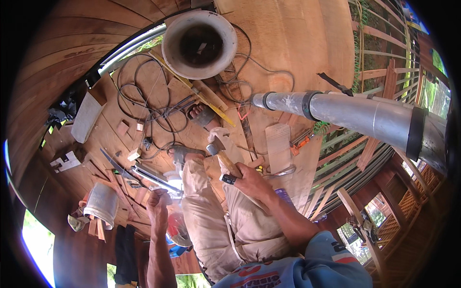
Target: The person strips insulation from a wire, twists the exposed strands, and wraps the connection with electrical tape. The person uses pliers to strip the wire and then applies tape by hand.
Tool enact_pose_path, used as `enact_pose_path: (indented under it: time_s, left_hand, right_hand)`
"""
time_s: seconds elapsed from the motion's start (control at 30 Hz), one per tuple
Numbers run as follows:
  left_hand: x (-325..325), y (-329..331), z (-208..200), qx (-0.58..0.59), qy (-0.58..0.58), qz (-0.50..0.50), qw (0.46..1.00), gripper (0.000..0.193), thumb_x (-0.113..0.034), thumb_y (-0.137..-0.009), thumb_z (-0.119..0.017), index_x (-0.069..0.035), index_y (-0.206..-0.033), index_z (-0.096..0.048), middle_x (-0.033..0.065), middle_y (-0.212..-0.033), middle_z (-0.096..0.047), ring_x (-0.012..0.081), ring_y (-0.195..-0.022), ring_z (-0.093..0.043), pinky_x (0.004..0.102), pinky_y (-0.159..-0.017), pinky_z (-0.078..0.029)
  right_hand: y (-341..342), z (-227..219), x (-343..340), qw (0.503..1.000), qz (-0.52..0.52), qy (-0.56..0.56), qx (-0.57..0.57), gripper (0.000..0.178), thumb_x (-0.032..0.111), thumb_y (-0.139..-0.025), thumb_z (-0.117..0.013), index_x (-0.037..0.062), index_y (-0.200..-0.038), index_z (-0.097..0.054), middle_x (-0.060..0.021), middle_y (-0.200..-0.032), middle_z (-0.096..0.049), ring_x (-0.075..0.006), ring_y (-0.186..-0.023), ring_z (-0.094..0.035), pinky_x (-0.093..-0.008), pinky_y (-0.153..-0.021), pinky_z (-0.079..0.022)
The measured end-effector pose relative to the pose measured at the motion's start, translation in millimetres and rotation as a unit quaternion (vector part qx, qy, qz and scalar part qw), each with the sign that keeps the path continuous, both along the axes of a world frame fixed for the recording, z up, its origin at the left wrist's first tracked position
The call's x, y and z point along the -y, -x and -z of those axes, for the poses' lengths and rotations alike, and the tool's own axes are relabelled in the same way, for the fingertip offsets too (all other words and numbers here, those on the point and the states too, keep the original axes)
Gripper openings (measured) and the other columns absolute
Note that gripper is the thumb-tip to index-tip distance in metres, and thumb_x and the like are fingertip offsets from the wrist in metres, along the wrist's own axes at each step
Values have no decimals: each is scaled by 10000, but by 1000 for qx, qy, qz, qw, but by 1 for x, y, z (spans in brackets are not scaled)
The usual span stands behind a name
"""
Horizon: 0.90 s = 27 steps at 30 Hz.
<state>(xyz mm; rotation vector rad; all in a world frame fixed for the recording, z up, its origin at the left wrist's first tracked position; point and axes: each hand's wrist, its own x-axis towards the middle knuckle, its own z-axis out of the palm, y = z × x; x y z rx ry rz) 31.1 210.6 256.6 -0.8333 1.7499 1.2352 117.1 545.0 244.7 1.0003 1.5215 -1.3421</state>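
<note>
My right hand is wrapped round the wooden handle of a hammer, held above my right thigh with its metal head pointing away from me. A dark band with a pale edge shows by the wrist. My left hand is closed, to the left of my knees. What lies in its fingers is too small to make out. Just beyond it lies a long shiny metal bar, beside a brightly lit, washed-out spot. A hand saw rests on the boards to the left of the bar.
A white bucket stands at left, wood offcuts by it. Black cables coil over the plank floor. A yellow level, a large round pot, an orange tool and thick grey pipes lie farther out.
</note>
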Motion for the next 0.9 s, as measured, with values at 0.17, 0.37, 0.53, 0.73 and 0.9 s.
enact_pose_path:
  time_s: [0.17, 0.37, 0.53, 0.73, 0.9]
  left_hand:
    - [-7, 9, 14, 36, 25, 125, 991, 127, -79, -1012, -659, -7, -1107, -705, 45, -878, -699, 123, -730, -656, 293, -670, -547]
    - [-55, 27, 43, 26, 42, 261, 964, 224, -145, -1010, -684, -8, -1183, -719, 53, -896, -718, 113, -753, -635, 278, -677, -541]
    - [-87, 28, 58, 56, 20, 289, 955, 330, -248, -968, -686, -3, -1186, -719, 109, -872, -739, 148, -695, -677, 316, -612, -529]
    - [-88, 32, 64, 65, 25, 296, 953, 324, -241, -967, -675, -4, -1184, -717, 111, -849, -748, 150, -691, -686, 318, -613, -536]
    - [-86, 43, 75, 2, 42, 334, 942, 306, -250, -971, -671, -10, -1154, -725, 157, -884, -751, 259, -771, -730, 365, -694, -561]
  right_hand:
    - [-20, 8, 7, 997, 58, 7, 53, 338, 287, -958, -727, -12, -1094, -646, -105, -856, -675, -231, -782, -659, -381, -725, -514]
    - [-62, 32, 30, 926, 341, 118, 110, 217, 148, -935, -609, -13, -1080, -623, -27, -733, -559, -103, -538, -488, -312, -507, -409]
    - [-90, 46, 38, 923, 343, 99, 141, 147, 144, -945, -614, 13, -1011, -606, -11, -702, -544, -99, -562, -509, -306, -508, -421]
    - [-95, 47, 31, 908, 359, 110, 183, 146, 164, -956, -641, 29, -1004, -615, -7, -728, -568, -93, -596, -538, -284, -537, -460]
    - [-83, 41, 33, 919, 350, 101, 150, 176, 216, -947, -710, 45, -961, -670, 10, -739, -608, -82, -590, -546, -263, -538, -450]
